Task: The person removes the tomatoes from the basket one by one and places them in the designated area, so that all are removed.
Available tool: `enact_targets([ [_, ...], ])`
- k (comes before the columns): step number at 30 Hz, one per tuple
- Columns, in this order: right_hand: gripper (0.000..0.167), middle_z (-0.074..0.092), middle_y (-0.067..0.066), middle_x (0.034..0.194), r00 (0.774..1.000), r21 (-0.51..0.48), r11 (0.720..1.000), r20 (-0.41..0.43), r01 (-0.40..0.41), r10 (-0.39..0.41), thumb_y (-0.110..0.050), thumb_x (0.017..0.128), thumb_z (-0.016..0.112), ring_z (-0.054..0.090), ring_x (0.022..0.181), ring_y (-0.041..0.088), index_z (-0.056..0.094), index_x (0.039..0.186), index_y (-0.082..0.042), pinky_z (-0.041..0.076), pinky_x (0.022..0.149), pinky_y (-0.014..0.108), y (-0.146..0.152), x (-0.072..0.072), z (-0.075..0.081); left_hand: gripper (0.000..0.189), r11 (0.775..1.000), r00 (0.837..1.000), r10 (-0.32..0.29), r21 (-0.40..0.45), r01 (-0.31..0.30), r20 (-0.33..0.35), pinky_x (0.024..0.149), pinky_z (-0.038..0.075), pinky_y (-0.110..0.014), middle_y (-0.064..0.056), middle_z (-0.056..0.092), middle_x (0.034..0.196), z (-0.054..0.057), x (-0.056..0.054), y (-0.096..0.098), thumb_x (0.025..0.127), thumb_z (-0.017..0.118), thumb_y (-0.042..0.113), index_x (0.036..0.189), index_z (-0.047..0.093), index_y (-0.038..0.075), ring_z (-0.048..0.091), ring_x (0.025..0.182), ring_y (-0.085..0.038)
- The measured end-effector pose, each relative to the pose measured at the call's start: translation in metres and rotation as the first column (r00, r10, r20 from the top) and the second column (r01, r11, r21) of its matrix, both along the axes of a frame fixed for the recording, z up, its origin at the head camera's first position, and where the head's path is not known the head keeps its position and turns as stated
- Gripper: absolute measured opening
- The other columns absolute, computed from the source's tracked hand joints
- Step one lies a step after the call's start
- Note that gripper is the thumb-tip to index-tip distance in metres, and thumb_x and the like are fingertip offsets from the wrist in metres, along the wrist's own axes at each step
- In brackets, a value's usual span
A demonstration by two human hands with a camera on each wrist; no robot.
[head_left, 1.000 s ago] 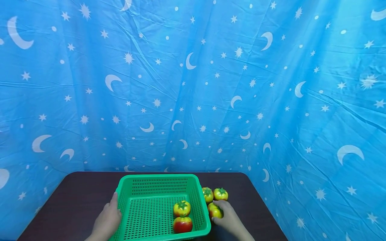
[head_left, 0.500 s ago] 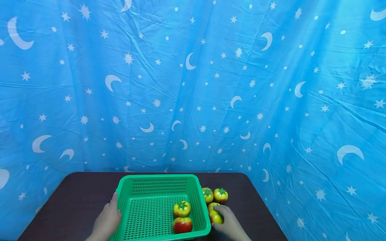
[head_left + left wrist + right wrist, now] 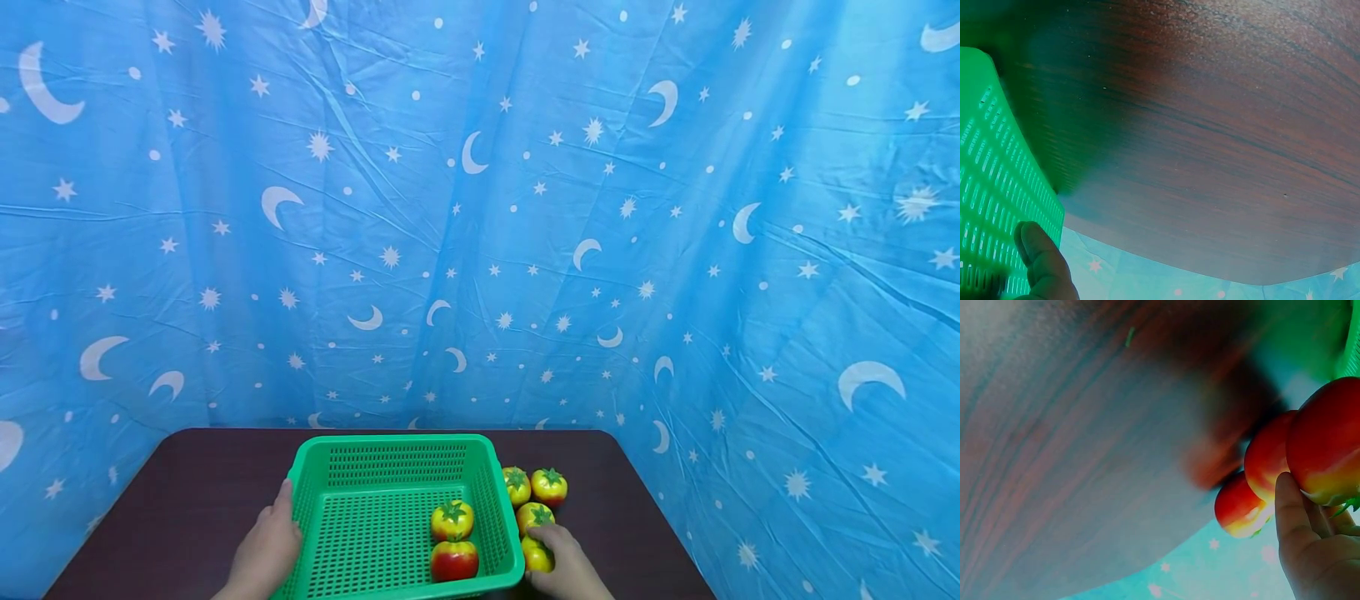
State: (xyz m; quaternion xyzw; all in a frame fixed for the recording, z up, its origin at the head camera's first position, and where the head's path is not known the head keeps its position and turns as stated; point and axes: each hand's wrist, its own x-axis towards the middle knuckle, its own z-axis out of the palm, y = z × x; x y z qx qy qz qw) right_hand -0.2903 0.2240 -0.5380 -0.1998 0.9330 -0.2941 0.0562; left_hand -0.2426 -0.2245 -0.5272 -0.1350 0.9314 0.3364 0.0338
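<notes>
A green plastic basket [image 3: 393, 450] stands on the dark table. My left hand [image 3: 268, 546] holds its left wall, with fingers [image 3: 1040, 240] against the slatted outside in the left wrist view. Two red-and-yellow tomatoes lie inside at the right: one [image 3: 452, 521] with its green top up, the other [image 3: 454, 562] in front of it. Outside the right wall, my right hand [image 3: 566, 562] grips the nearest tomato [image 3: 537, 553]; the right wrist view shows fingertips against the underside of this tomato [image 3: 1329, 444]. Another tomato [image 3: 534, 517] sits just behind it.
Two more tomatoes, one by the basket wall [image 3: 516, 485] and one to its right [image 3: 549, 486], lie farther back on the table [image 3: 600, 500]. A blue curtain [image 3: 480, 250] with moons and stars hangs behind the table's far edge and along the right.
My right hand has shifted toward the front edge along with the nearest tomato, showing more of the tomato behind. The left hand and basket stay where they were.
</notes>
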Motion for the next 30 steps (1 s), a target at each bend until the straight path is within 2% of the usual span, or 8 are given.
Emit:
enact_targets([
  [7,0.057,0.057,0.024,0.134,1.000,0.017,1.000,0.015,-0.007,0.006,-0.023,0.076,0.080,0.051,0.123,0.049,0.065,0.127,-0.003,0.047,0.094,0.062,0.002,0.000,-0.007,0.069,1.000,1.000,-0.014,-0.004,0.014,-0.014,0.062,0.045,-0.040,-0.029,0.056,0.106,0.003,0.002,0.001,0.097,0.044,0.003,0.154,0.008,-0.013,0.056,0.074,-0.025],
  [13,0.058,0.053,0.031,0.136,0.997,-0.011,1.000,0.070,-0.013,0.014,-0.016,0.075,0.080,0.045,0.127,0.057,0.064,0.128,-0.001,0.042,0.096,0.070,0.000,-0.001,-0.008,0.069,1.000,1.000,-0.009,-0.012,0.009,-0.014,0.062,0.046,-0.041,-0.030,0.056,0.108,0.002,0.001,0.001,0.098,0.046,0.003,0.154,0.009,-0.013,0.058,0.077,-0.026],
  [18,0.058,0.048,0.033,0.140,0.993,-0.010,1.000,0.116,0.018,-0.017,-0.014,0.075,0.081,0.040,0.130,0.060,0.064,0.129,-0.001,0.040,0.096,0.074,-0.002,0.001,-0.011,0.069,1.000,1.000,0.000,-0.005,0.000,-0.009,0.063,0.047,-0.041,-0.030,0.056,0.109,0.000,0.000,0.000,0.098,0.045,0.003,0.154,0.009,-0.013,0.059,0.078,-0.027],
  [23,0.055,0.047,0.032,0.138,0.987,-0.007,0.999,0.153,0.042,-0.040,-0.013,0.077,0.082,0.041,0.128,0.059,0.065,0.127,-0.001,0.042,0.094,0.072,-0.004,0.000,-0.013,0.069,1.000,1.000,0.006,0.009,-0.006,0.003,0.062,0.046,-0.040,-0.030,0.056,0.109,0.000,-0.001,0.000,0.098,0.045,0.003,0.155,0.009,-0.012,0.058,0.077,-0.026],
  [30,0.050,0.048,0.031,0.135,0.988,-0.010,0.999,0.150,0.042,-0.040,-0.011,0.077,0.082,0.048,0.120,0.053,0.066,0.124,-0.001,0.047,0.088,0.066,-0.004,0.001,-0.016,0.070,1.000,1.000,-0.003,0.022,0.003,0.004,0.060,0.044,-0.039,-0.027,0.056,0.104,0.000,0.000,0.001,0.098,0.044,0.003,0.155,0.007,-0.012,0.055,0.072,-0.024],
])
